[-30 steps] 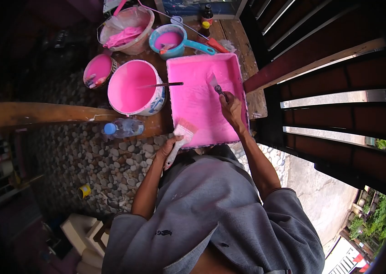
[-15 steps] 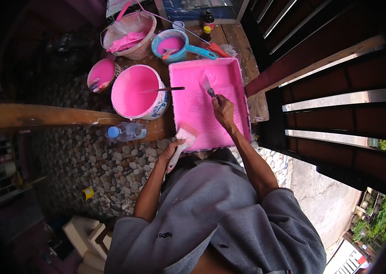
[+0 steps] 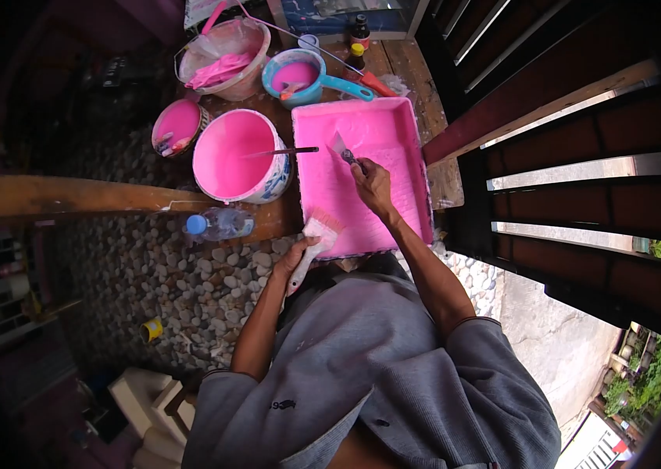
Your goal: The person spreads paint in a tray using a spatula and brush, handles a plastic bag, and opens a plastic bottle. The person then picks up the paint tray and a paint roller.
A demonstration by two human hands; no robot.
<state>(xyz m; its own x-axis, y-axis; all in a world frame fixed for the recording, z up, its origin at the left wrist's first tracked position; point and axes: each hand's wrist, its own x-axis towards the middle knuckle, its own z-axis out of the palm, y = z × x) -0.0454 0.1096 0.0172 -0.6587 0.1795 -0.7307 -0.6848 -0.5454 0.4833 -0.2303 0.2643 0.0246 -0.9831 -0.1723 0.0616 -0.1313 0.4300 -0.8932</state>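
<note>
A wide paintbrush [image 3: 319, 230] with pink-stained bristles is in my left hand [image 3: 294, 255], whose fingers are closed round its handle at the near left corner of the pink tray [image 3: 412, 156]. The bristles lie over that corner. My right hand [image 3: 372, 186] grips the dark handle of a putty knife [image 3: 340, 147], its blade over the pink paint in the upper middle of the tray. Left of the tray stands a white bucket [image 3: 272, 184] of pink paint, with a thin dark stick [image 3: 296, 150] reaching from it over the tray's left edge.
A turquoise dipper [image 3: 316, 74] and a larger bucket [image 3: 248, 82] with pink cloth or plastic stand behind. A small pink tub [image 3: 178, 125] is at left, a clear water bottle [image 3: 225, 223] nearer. Two small dark bottles are at the back. Dark slats [image 3: 580, 199] run along the right.
My right hand has moved left with the putty knife across the tray. My left hand still holds the brush at the near left corner. The view has shifted slightly.
</note>
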